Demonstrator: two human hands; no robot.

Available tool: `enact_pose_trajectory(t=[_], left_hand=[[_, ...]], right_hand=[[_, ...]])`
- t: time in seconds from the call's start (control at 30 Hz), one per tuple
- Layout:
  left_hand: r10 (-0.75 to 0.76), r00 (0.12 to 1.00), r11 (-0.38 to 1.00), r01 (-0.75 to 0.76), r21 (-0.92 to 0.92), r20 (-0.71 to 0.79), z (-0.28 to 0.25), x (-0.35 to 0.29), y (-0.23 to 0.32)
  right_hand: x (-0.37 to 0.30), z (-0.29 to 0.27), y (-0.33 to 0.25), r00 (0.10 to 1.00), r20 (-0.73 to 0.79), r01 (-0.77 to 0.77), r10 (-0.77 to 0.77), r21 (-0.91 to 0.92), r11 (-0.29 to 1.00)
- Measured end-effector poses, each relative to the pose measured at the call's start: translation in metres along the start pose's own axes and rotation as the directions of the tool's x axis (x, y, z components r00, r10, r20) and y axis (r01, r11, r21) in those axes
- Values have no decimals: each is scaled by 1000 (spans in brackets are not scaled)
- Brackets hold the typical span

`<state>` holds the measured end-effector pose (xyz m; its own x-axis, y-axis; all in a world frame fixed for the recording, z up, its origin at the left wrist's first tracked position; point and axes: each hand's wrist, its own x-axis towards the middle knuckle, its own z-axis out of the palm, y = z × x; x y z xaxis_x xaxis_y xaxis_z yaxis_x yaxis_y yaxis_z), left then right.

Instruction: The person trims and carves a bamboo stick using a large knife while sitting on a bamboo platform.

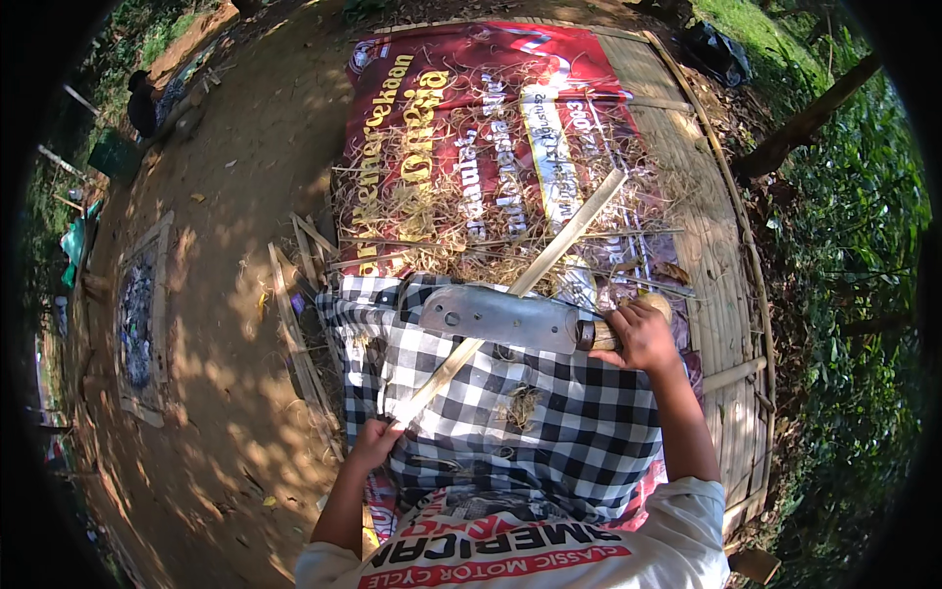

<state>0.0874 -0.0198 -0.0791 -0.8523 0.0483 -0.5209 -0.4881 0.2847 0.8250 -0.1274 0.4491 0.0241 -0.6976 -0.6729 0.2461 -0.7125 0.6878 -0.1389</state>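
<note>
I see my left hand (376, 439) clenched on the bamboo strip's (530, 275) near end across my lap; my right hand (640, 337) grips the cleaver (500, 317), blade resting on it; shavings (461, 211) lie ahead, the strip seems partly trimmed.

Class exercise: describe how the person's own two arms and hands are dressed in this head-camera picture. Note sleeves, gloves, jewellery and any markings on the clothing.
Both hands, the left hand and the right hand, are bare, with no gloves, and no rings or watch that I can make out. The forearms are uncovered. Short white sleeves end near the elbows; the white shirt carries red and black printed lettering.
</note>
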Motion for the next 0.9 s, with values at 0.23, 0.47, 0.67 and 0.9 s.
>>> enact_pose_trajectory(t=[0.23,0.47,0.67,0.9], left_hand=[[-17,1000,1000,17,19,1,2,2,12],[38,999,997,-39,71,7,-5,11,-1],[83,994,993,-77,90,-69,1,10,8],[-48,997,994,54,92,-60,0,0,13]], right_hand=[[-13,-11,20,999,-17,-29,27,-108,994],[-56,-37,80,761,-286,-625,582,-85,776],[-67,-34,58,728,-224,-681,648,-138,719],[-28,15,5,573,-256,-790,778,79,608]])
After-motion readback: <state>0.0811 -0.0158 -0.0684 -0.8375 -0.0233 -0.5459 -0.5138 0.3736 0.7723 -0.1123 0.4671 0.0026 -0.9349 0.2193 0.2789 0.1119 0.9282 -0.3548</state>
